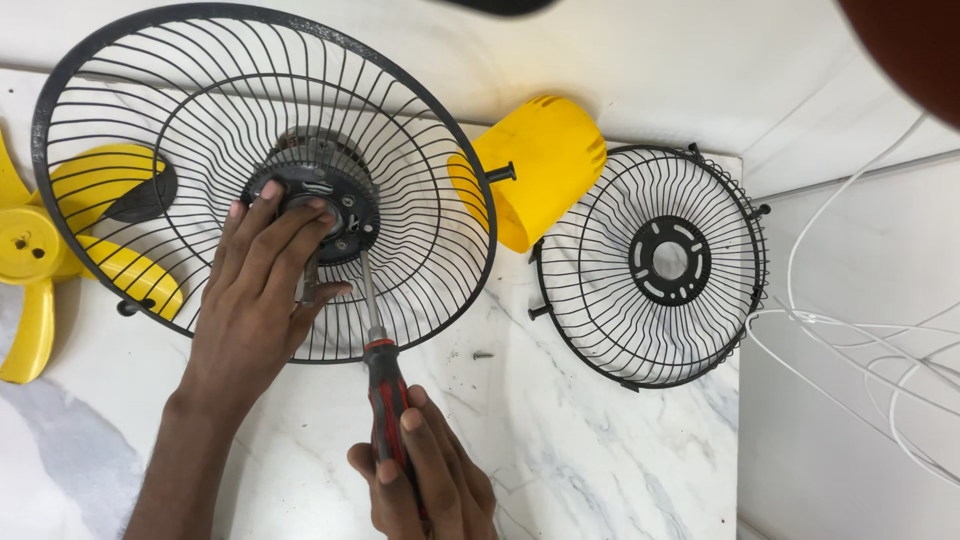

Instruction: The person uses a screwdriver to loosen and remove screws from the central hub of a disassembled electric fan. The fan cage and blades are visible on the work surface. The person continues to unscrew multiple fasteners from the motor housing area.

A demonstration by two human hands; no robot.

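On a white marble-patterned table (560,440) against a pale wall, the left hand (262,290) presses the black hub of a large fan guard (200,90). The right hand (425,480) is clamped on a red-and-black screwdriver (385,385), tip at the hub. Beside them lie a smaller guard (650,265), yellow motor housing (540,165), yellow blades (30,270), a loose screw (483,354) and white cables (870,350)

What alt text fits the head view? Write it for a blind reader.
A left hand steadies a black wire fan guard on a marble table while the right hand drives a red-handled screwdriver into its hub. A second guard lies beside.
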